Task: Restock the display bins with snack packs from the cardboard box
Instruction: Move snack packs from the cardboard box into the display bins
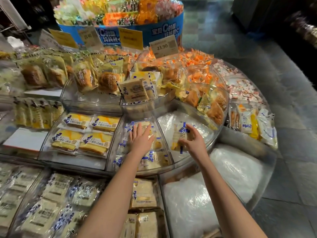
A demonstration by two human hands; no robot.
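My left hand [141, 136] lies flat with straight fingers on the snack packs [155, 159] in a clear wedge-shaped display bin [112, 158]. These packs are clear-wrapped bread slices with blue print. My right hand [193, 139] grips one such snack pack [180, 134], white and yellow with blue lettering, and holds it over the neighbouring bin [211, 141], which is lined with crumpled clear plastic. No cardboard box is in view.
Tiered clear bins curve around me: yellow cake packs [85, 133] to the left, brown bread packs [82, 78] behind, orange candy packs [197, 66] at the back right. Price signs [164, 46] stand above. A plastic-lined bin [188, 200] lies lower right. Grey tiled floor [274, 66] runs on the right.
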